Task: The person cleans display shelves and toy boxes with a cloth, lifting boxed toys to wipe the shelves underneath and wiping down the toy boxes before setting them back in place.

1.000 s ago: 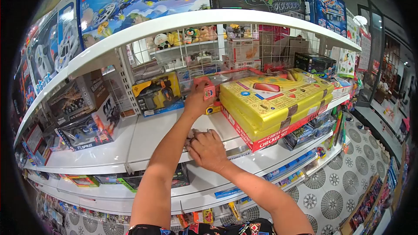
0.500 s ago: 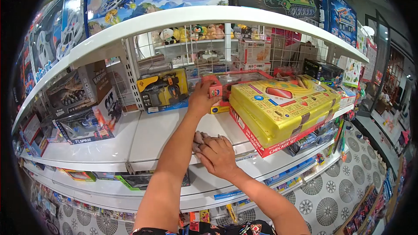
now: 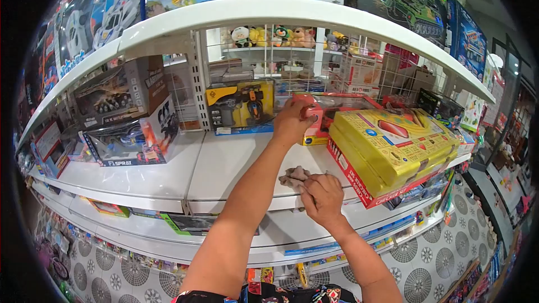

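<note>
My left hand (image 3: pixel 292 121) is closed on the left end of a red box (image 3: pixel 319 113) at the back of the white shelf (image 3: pixel 236 163). Under that box's end shows a small part of a yellow box (image 3: pixel 314 141). Near the shelf's front edge my right hand (image 3: pixel 324 195) has its fingers closed on a greyish cloth (image 3: pixel 296 177), which lies crumpled on the shelf. Yellow wrapped boxes (image 3: pixel 393 146) are stacked on a red checker set box (image 3: pixel 351 174) to the right of both hands.
A yellow and black toy box (image 3: pixel 240 105) stands against the wire grid, left of my left hand. Further left are a car box (image 3: pixel 132 140) and a brown toy box (image 3: pixel 115 92). The upper shelf's white edge (image 3: pixel 264 8) runs above the hands. Lower shelves hold more boxes.
The view has shifted, so the shelf goods sit further right. My left hand remains on the red box. My right hand's fingers have curled more, and more of the cloth shows.
</note>
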Tool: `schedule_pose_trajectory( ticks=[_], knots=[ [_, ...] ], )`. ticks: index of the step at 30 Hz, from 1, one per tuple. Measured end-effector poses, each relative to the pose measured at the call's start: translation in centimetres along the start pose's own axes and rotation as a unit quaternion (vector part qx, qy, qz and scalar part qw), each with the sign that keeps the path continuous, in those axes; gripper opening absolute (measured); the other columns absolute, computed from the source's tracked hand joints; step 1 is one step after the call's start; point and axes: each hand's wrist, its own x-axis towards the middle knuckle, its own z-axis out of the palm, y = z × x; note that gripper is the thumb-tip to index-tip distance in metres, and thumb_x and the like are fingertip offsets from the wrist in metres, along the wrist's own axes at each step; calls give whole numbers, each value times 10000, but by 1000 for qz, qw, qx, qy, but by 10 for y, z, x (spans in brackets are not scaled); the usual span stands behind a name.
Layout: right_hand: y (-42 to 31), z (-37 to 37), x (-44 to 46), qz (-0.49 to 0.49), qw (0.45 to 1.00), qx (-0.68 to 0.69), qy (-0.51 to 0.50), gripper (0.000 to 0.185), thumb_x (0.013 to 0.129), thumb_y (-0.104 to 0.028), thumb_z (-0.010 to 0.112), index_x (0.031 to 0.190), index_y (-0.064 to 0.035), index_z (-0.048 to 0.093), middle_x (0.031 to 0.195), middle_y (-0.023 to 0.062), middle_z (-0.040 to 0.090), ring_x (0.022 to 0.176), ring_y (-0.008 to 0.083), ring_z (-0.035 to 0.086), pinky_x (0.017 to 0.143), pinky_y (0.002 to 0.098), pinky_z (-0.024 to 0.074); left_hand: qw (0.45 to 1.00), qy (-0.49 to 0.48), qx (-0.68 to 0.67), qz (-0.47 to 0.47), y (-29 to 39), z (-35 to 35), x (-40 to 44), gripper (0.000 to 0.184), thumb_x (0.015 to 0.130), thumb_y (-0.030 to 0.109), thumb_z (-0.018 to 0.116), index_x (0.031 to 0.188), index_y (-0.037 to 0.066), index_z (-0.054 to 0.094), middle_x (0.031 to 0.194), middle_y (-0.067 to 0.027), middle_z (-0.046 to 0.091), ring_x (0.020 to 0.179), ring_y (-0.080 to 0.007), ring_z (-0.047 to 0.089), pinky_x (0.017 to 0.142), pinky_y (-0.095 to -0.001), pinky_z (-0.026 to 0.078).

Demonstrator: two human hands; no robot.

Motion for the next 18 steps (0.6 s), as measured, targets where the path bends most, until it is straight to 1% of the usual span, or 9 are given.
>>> schedule_pose_trajectory(
  ticks=[3,4,7,8,10,13,14,17,18],
  knots=[
    [-3,2,-1,-4,999,-20,25,137,698,-89,649,818,-62,589,857,97,596,757,296,549,727,413,426,996,79,-1,52,-5,5,0,334,719,307,752,942,82,646,870,-102,603,729,-255,602,660,-369,493],
    [-4,2,-2,-4,999,-25,30,134,694,-71,649,812,-57,586,855,104,600,754,306,550,718,411,427,995,96,18,30,-1,3,4,291,738,300,743,881,59,662,841,-114,607,739,-258,607,657,-358,488],
    [-2,4,-4,-20,999,-25,35,127,701,-80,643,805,-58,573,849,120,596,749,317,545,704,415,423,981,187,-51,15,17,-16,9,243,743,283,730,860,77,673,822,-104,614,800,-301,616,702,-374,493],
    [1,6,-6,-26,999,-29,38,165,688,-125,632,833,-61,582,859,101,581,744,297,535,708,417,412,968,231,-90,29,26,-24,9,250,746,270,738,868,64,667,838,-102,615,798,-281,613,695,-362,488],
    [4,9,-9,-35,999,-26,29,158,700,-122,621,839,-59,580,867,108,584,751,301,535,721,428,413,932,318,-160,69,38,-49,13,264,751,243,754,885,37,655,871,-99,617,794,-240,608,682,-339,478],
    [-1,6,-6,-38,999,-28,28,155,716,-124,612,853,-59,582,877,114,585,764,306,535,735,438,415,933,321,-146,64,38,-104,8,263,753,198,755,943,47,655,949,-112,610,853,-245,594,736,-345,476],
    [-2,5,-6,-38,999,-29,26,155,722,-126,611,857,-58,582,878,115,585,768,308,535,738,438,415,941,317,-94,78,36,-130,-1,286,755,170,742,995,45,647,1016,-129,595,924,-269,573,819,-358,456],
    [-3,5,-5,-36,998,-40,24,151,739,-130,605,868,-53,582,880,121,580,776,314,534,738,437,414,921,337,119,156,8,-215,-26,325,747,159,731,1033,42,628,1048,-133,585,993,-287,544,878,-380,427],
    [-4,4,-4,-36,998,-44,23,149,745,-130,601,870,-50,582,879,124,578,777,316,533,732,436,413,909,341,168,173,-7,-246,-35,375,733,162,733,1066,40,609,1065,-138,576,1021,-296,528,898,-386,414]
  ],
)
